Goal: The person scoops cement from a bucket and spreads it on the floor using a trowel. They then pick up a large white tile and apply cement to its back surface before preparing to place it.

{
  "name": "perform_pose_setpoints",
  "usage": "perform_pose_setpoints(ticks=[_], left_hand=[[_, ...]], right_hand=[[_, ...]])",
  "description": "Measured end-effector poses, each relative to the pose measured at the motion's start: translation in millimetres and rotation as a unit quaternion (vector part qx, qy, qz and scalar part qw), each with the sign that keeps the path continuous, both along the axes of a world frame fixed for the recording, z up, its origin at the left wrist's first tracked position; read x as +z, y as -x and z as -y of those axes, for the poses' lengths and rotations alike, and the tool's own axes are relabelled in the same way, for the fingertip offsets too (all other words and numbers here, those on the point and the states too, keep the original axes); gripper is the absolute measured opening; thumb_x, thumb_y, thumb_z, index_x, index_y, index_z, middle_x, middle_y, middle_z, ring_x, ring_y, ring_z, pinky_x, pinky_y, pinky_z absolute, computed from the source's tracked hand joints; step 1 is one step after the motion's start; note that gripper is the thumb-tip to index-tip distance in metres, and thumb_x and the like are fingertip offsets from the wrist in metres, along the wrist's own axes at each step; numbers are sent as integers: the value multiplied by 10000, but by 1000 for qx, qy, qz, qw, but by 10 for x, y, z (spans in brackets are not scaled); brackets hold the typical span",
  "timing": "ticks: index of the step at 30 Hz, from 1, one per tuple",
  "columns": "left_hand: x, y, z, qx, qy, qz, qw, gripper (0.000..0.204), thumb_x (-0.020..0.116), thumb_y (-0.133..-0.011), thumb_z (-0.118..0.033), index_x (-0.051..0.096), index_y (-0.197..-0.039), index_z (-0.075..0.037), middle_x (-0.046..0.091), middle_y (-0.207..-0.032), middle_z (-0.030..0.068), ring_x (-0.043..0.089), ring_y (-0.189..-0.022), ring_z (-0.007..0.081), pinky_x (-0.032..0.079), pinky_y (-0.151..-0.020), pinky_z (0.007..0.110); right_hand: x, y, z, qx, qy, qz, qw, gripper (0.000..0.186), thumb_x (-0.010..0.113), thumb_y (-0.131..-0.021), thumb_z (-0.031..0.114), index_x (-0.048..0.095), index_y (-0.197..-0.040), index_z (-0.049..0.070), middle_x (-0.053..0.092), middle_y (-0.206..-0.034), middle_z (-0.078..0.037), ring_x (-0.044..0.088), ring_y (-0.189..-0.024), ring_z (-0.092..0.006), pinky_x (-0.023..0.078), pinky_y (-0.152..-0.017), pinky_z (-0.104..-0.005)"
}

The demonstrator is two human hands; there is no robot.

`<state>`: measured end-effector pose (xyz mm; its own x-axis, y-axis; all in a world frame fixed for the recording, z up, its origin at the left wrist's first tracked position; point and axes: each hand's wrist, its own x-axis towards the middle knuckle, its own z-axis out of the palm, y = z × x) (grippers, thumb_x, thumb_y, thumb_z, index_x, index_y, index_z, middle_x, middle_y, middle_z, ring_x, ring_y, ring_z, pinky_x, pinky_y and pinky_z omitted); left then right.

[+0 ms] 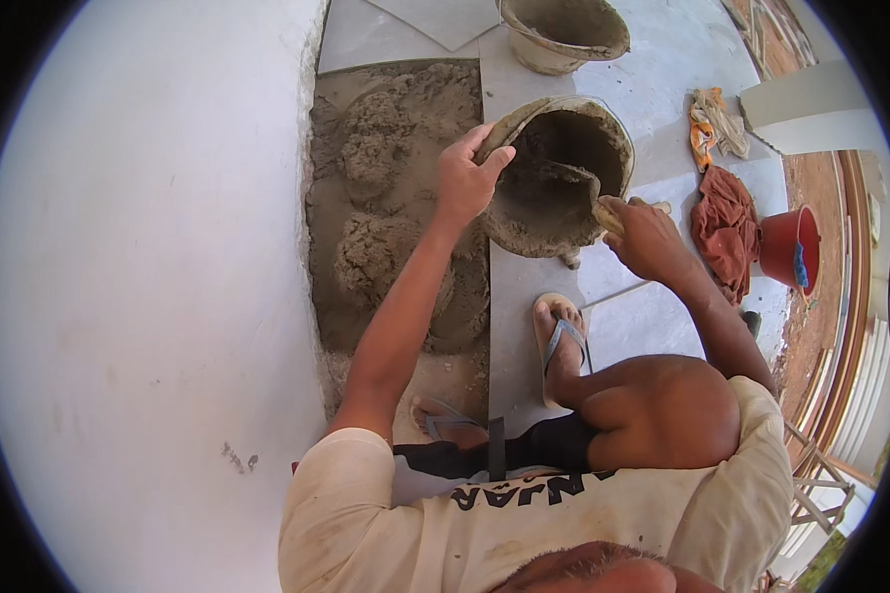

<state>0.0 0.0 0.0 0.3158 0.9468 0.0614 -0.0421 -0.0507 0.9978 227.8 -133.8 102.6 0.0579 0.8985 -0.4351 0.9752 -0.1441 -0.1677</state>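
My left hand [470, 178] is closed over the left rim of a mortar-caked bucket [608, 138], which tips so that its mouth shows. My right hand [650, 239] grips the handle of a trowel [608, 218] at the bucket's right rim. The trowel's blade reaches inside and is hard to tell from the grey mortar. To the left of the bucket lies a bed of wet mortar [391, 198] with rough mounds, between the white wall and the grey floor tiles.
White wall [148, 247] fills the left. A second mortar-stained bucket [552, 59] stands beyond on tiles [405, 35]. On the right lie an orange-and-white cloth [717, 124] and a reddish-brown cloth [724, 222], beside a red bucket [789, 247]. My sandalled foot [562, 346] is near the tipped bucket.
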Motion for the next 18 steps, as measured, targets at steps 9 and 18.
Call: perform_pose_setpoints(ticks=[9,18], left_hand=[[20,-54,-94,-17,-75,-46,996,462,732,-860,-132,623,-1259,73,704,-1176,180,669,-1058,207,507,-933,332],[-30,-159,-138,-15,-87,-42,995,444,718,-884,-154,622,-1262,58,709,-1129,141,659,-1012,165,505,-906,295]], right_hand=[[-234,159,-464,-8,-120,-25,992,433,640,-877,149,553,-1269,-13,653,-1000,-281,649,-944,-433,509,-833,-503],[-357,8,-156,44,-76,28,996,487,659,-872,121,547,-1345,162,600,-1085,-207,669,-923,-382,547,-774,-468]])
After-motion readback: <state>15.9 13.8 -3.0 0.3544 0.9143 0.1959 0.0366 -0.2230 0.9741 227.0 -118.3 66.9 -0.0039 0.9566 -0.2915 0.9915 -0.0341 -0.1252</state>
